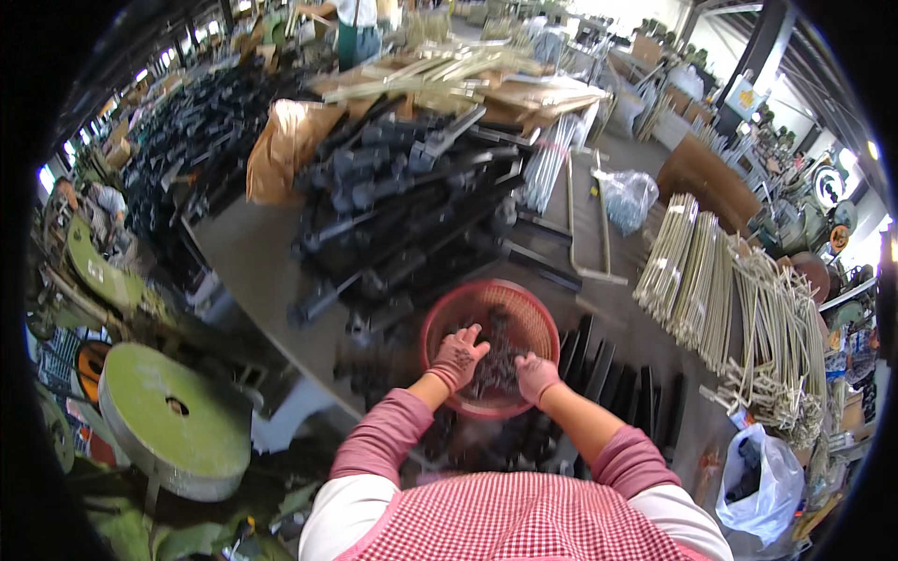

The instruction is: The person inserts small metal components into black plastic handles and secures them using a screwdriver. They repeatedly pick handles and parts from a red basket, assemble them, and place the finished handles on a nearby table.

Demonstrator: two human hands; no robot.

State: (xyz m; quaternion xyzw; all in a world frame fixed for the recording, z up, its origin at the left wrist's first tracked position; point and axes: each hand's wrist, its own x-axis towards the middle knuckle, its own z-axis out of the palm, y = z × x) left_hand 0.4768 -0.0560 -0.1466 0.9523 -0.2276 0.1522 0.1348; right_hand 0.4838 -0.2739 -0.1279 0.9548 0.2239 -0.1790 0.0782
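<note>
A round red plastic basket [432,323] stands on the table before me with small dark parts [496,374] in it, their exact kind blurred. Over its left side is my left hand [458,357] in a pinkish glove, thumb and fingers apart, with nothing visibly held. My right hand [537,376], gloved alike, is at the basket's right inner side against the parts. Its fingers are curled and partly hidden, so what they hold cannot be made out. Black bars [599,369] lie side by side just right of the basket.
Beyond the basket rises a heap of long black parts [393,224] beside a brown paper bag [285,150]. Bundles of metal rods [692,280] lie at right, near a white plastic bag [762,486]. A green round machine part [173,407] stands left of the table; other people are farther off.
</note>
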